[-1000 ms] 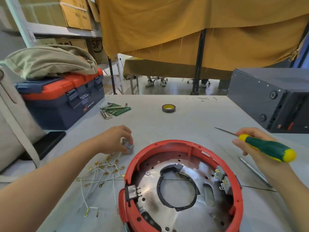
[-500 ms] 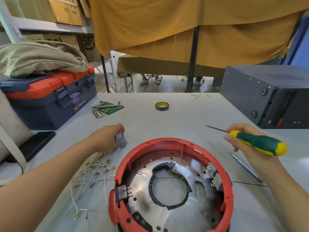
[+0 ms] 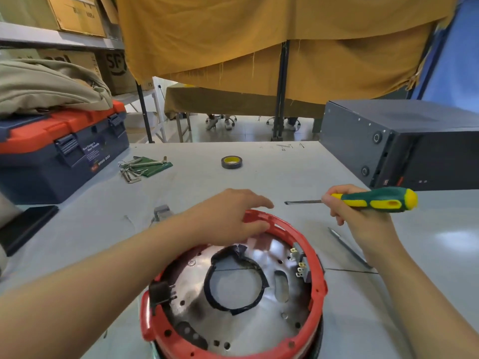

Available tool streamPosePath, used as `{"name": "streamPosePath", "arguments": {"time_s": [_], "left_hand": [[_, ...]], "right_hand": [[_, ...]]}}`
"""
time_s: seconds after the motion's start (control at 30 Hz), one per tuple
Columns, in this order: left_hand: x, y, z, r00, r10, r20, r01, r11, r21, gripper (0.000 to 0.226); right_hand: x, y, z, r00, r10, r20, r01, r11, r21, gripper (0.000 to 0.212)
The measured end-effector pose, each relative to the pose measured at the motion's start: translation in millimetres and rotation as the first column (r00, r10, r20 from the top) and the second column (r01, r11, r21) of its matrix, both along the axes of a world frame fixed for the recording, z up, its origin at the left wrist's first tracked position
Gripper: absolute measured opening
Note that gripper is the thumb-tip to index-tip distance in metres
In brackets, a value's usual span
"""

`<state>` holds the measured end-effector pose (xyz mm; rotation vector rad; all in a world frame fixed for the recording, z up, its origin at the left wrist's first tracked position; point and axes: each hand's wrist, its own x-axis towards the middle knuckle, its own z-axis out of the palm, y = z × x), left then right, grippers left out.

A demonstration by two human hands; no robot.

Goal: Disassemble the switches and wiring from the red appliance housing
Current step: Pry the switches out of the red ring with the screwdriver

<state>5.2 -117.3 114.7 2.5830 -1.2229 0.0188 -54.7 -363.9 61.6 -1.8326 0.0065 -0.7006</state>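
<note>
The red housing point(image 3: 315, 294) stands at the near edge of the table point(image 3: 259, 177), with switches point(image 3: 300, 265) on its right inner wall. The left hand point(image 3: 228, 216) lies on the far rim with relaxed fingers and holds nothing. The right hand point(image 3: 363, 218) grips a green-yellow screwdriver point(image 3: 373, 202). A grey removed switch point(image 3: 162, 212) sits just left of the housing.

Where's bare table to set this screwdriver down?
Bare table lies between the tape roll and the black case, and at far right beyond the right hand. Crowded left: grey switch, hex keys, toolbox.
</note>
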Motion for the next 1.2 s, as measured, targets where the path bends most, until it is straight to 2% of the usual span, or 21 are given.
{"name": "streamPosePath", "arguments": {"time_s": [0.1,0.2,0.3,0.47,0.57,0.67,0.87,1.03,1.2], "left_hand": [[-4.1,-21.5,-5.5,0.998,-0.019,-0.056,0.017,0.999,-0.040,0.035],[-0.6,-31.2,-5.9,0.963,-0.056,-0.262,0.015,0.988,-0.154,0.023],[4.2,-35.7,-11.7,0.932,-0.075,-0.355,0.002,0.979,-0.202,0.013],[14.3,-43.2,-18.6,0.931,-0.007,-0.366,-0.102,0.955,-0.277,0.011],[19.5,-46.8,-17.7,0.944,0.036,-0.327,-0.126,0.958,-0.258,0.013],[22.3,-49.5,-16.0,0.964,0.004,-0.267,-0.067,0.972,-0.226,0.012],[22.3,-45.6,-22.9,0.933,-0.114,-0.341,0.020,0.964,-0.266,0.009],[21.6,-42.9,-25.2,0.919,-0.168,-0.357,0.068,0.959,-0.275,0.008],[19.0,-42.8,-23.6,0.912,-0.187,-0.366,0.096,0.963,-0.253,0.017]], "right_hand": [[-0.3,-0.6,1.3,1.000,-0.018,0.003,0.018,1.000,0.003,0.010],[-0.6,-0.8,2.4,0.999,-0.030,0.025,0.029,0.999,0.032,0.014],[-0.3,-1.0,5.7,0.996,-0.062,0.063,0.055,0.993,0.103,0.026],[0.9,-0.7,13.1,0.989,-0.112,0.099,0.088,0.973,0.215,0.031],[-1.2,0.3,20.6,0.980,-0.146,0.137,0.107,0.960,0.258,0.042],[-3.6,1.9,33.6,0.975,-0.123,0.186,0.073,0.964,0.255,0.039],[-2.5,4.9,53.0,0.979,-0.026,0.201,-0.027,0.966,0.256,0.024],[1.7,7.9,64.3,0.981,0.053,0.187,-0.097,0.968,0.231,0.024],[5.2,13.3,69.6,0.984,0.069,0.166,-0.095,0.983,0.158,0.025]]}}
